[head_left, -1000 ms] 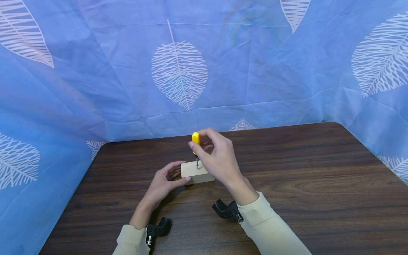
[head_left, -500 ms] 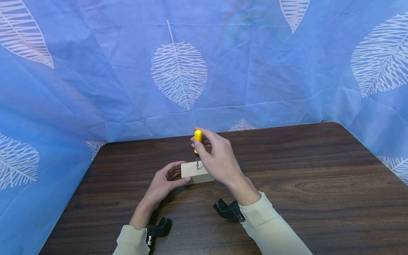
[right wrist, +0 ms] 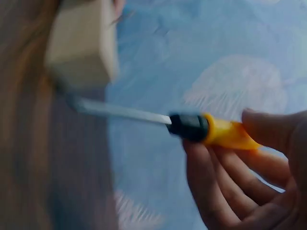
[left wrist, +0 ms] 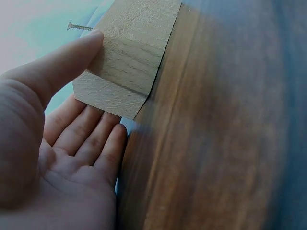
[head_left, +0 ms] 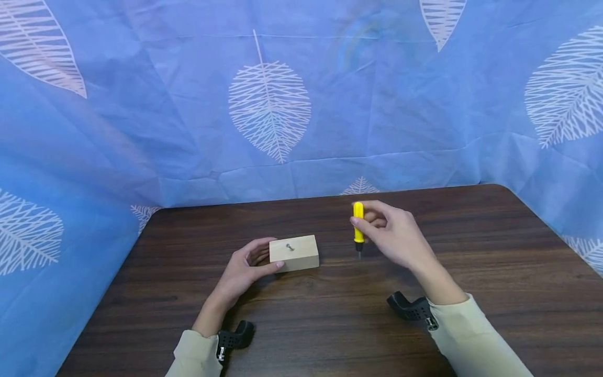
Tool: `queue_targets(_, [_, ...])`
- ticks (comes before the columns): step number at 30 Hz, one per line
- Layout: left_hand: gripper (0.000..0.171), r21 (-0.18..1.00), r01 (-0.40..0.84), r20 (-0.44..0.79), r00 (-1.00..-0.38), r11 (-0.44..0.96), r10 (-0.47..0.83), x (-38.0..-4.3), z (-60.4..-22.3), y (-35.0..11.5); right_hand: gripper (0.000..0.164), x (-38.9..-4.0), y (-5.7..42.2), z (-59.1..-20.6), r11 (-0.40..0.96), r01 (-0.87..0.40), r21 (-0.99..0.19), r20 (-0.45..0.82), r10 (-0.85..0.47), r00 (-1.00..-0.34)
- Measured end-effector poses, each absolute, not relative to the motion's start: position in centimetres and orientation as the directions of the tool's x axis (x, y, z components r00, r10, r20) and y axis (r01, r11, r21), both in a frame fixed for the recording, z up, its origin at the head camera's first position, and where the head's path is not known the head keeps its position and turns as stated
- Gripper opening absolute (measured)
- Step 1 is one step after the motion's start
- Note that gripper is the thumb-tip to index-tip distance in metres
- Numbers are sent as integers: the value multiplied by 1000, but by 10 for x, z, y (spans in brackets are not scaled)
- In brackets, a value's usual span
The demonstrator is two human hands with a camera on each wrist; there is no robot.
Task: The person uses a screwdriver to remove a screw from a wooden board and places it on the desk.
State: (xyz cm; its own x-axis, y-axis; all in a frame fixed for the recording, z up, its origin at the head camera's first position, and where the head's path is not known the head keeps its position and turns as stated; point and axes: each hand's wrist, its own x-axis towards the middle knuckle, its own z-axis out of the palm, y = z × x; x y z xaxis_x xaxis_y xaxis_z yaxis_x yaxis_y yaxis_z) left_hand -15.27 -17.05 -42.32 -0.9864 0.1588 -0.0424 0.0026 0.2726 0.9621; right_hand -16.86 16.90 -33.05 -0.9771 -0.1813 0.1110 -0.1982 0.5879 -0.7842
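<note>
A pale wooden block (head_left: 301,256) lies on the table, with a screw (head_left: 289,246) standing up from its top face. My left hand (head_left: 242,267) grips the block's left end, the thumb on the near side and the fingers behind. In the left wrist view the screw (left wrist: 79,27) shows its flared head and bare thread above the wood. To the right of the block, my right hand (head_left: 393,233) holds a yellow-handled screwdriver (head_left: 358,222) upright between thumb and fingers, its shaft pointing down. The black collar and metal shaft of the screwdriver (right wrist: 189,127) show in the right wrist view.
The dark wood-grain table (head_left: 471,251) spreads out under both hands. Behind it hangs a blue cloth (head_left: 188,104) printed with white leaves. A black wrist mount (head_left: 410,308) juts out from the right sleeve, and another wrist mount (head_left: 235,335) from the left.
My right hand has lifted the screwdriver off the screw and carried it to the right, apart from the block. The left hand keeps its grip, and the screw now shows bare, leaning slightly.
</note>
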Motion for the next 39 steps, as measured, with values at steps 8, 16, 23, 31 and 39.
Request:
queue_targets(8, [61,959,1,-44,-987,284,152,-152,-423,-169,68,-167,215,-369,588,24,-808,-223,-268,-937])
queue_targets(16, [61,958,-5,-48,-988,285,146,-153,-425,-170,69,-171,235,-379,630,98,-770,-321,-251,-913])
queue_targets(23, [62,957,-7,-51,-988,291,144,-154,-424,-170,72,-171,262,-378,682,91,-726,-314,-211,-926])
queue_targets(31, [60,958,-4,-44,-990,286,136,-153,-423,-172,69,-168,264,-384,731,27,-682,-238,-187,-953])
queue_targets(39, [61,958,-16,-59,-988,286,139,-154,-425,-170,69,-162,257,-390,790,10,-613,-192,-137,-972])
